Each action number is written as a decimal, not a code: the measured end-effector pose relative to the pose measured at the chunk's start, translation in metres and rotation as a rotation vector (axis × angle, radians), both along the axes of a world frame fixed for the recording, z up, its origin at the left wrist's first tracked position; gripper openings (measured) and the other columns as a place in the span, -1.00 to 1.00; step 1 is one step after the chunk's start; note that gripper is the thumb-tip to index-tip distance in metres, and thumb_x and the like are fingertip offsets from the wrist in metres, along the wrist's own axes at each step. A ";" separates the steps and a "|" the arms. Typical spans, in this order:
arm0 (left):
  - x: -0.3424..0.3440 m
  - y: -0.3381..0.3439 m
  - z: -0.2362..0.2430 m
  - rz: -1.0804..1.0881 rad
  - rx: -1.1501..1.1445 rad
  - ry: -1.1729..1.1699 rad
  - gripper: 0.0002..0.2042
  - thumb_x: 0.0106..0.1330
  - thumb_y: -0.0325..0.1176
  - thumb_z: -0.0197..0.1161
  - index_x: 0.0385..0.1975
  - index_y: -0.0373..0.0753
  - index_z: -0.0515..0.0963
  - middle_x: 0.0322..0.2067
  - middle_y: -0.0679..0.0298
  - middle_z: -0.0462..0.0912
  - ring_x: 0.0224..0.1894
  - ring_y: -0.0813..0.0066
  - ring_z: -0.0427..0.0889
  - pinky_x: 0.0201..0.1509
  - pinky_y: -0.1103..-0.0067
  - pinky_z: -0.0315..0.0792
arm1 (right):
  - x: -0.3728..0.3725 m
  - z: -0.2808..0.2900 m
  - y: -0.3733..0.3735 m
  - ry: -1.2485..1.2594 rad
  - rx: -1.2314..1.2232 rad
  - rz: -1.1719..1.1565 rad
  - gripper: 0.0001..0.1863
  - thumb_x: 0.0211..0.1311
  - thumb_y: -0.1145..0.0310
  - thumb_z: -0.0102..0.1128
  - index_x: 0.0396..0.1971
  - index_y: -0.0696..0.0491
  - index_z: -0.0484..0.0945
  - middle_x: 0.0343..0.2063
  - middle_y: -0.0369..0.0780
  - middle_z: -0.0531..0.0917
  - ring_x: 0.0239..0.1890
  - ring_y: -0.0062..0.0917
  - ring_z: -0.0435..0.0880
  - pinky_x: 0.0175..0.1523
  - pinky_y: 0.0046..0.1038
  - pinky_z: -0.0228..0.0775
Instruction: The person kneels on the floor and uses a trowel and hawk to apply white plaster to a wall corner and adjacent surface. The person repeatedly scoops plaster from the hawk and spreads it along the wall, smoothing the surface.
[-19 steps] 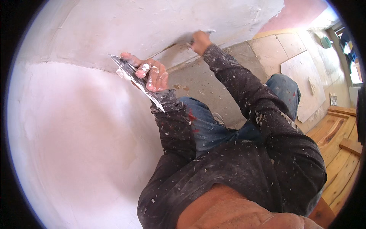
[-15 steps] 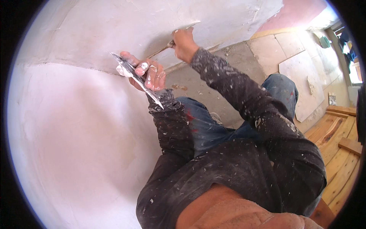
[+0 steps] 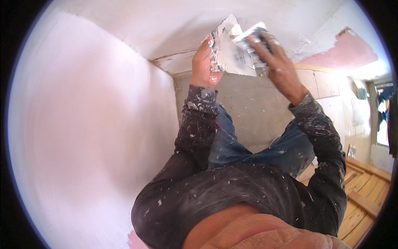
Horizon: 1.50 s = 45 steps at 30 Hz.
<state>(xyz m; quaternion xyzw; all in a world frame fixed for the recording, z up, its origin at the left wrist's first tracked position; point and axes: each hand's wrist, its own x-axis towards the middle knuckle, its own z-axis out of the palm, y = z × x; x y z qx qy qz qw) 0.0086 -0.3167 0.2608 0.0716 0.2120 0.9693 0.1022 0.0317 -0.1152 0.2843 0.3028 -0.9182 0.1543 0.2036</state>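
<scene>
My left hand (image 3: 204,64) grips a wide, flat metal trowel (image 3: 230,50) smeared with white plaster and holds it up in front of the lower wall (image 3: 161,20). My right hand (image 3: 278,66) is closed on a smaller putty knife (image 3: 248,34), blurred by motion, whose plaster-covered blade is at the trowel's upper right part, overlapping it. Both sleeves are dark and spattered with white. The smooth white side wall (image 3: 83,124) fills the left of the view.
My bent legs are over a grey concrete floor (image 3: 248,108), with pale tiles (image 3: 327,83) to the right. A pink patch (image 3: 354,52) shows on the far wall. Wooden boards (image 3: 367,195) lie at lower right. A green container (image 3: 361,93) stands near a bright opening (image 3: 382,128) at far right.
My left hand has risen rightward and turned the trowel. My right hand has moved right, away from the wall's lower crack, bringing the knife to the trowel. The view has swung round.
</scene>
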 end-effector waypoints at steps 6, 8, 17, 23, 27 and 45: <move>0.009 -0.022 -0.007 0.364 -0.107 0.012 -0.59 0.35 -0.17 -0.04 0.07 -0.32 0.33 -0.04 0.15 0.49 0.02 0.29 0.48 0.18 0.34 0.29 | 0.019 -0.056 0.084 -0.275 -0.280 -0.115 -0.32 -0.05 0.78 -0.29 0.18 0.08 0.26 0.15 -0.02 0.32 0.26 -0.16 0.19 0.34 -0.26 -0.03; 0.012 -0.053 -0.068 0.423 -0.198 -0.103 -0.60 0.34 -0.21 -0.04 0.07 -0.33 0.33 -0.05 0.14 0.49 0.01 0.29 0.48 0.16 0.38 0.30 | 0.022 -0.079 0.111 -0.253 -0.295 -0.204 -0.51 0.19 0.63 -0.22 0.18 0.19 0.21 0.16 -0.01 0.31 0.24 -0.15 0.22 0.30 -0.29 0.02; 0.015 -0.131 -0.177 1.189 -1.350 -0.216 -0.66 0.36 -0.37 -0.08 0.03 -0.46 0.34 -0.04 0.07 0.49 0.03 0.33 0.45 0.15 0.46 0.28 | 0.034 -0.123 0.163 -0.459 -0.408 -0.302 -0.52 0.25 0.56 -0.17 0.19 0.23 0.16 0.14 0.02 0.32 0.21 -0.19 0.27 0.25 -0.32 0.11; -0.026 -0.161 -0.198 1.468 -1.469 -0.126 -0.62 0.38 -0.32 -0.11 0.09 -0.44 0.30 0.09 -0.04 0.37 0.13 0.18 0.35 0.21 0.44 0.19 | 0.048 -0.113 0.168 -0.537 -0.455 -0.415 -0.54 0.24 0.55 -0.14 0.16 0.25 0.21 0.10 0.05 0.37 0.18 -0.19 0.33 0.23 -0.34 0.13; -0.029 -0.176 -0.216 1.585 -1.439 -0.151 -0.62 0.37 -0.36 -0.11 0.12 -0.42 0.27 0.10 -0.06 0.35 0.16 0.13 0.32 0.24 0.41 0.15 | 0.061 -0.126 0.185 -0.556 -0.481 -0.448 -0.57 0.25 0.54 -0.12 0.13 0.27 0.25 0.03 0.06 0.42 0.11 -0.22 0.39 0.18 -0.36 0.17; -0.072 -0.140 -0.224 1.327 -1.532 -0.324 -0.36 0.37 -0.26 -0.12 0.30 -0.39 -0.27 0.29 -0.19 -0.10 0.33 0.01 0.00 0.34 0.42 -0.02 | 0.045 -0.108 0.158 -0.696 -0.513 -0.211 -0.64 0.25 0.55 -0.15 0.05 0.31 0.32 -0.05 0.03 0.50 0.02 -0.27 0.45 0.14 -0.41 0.21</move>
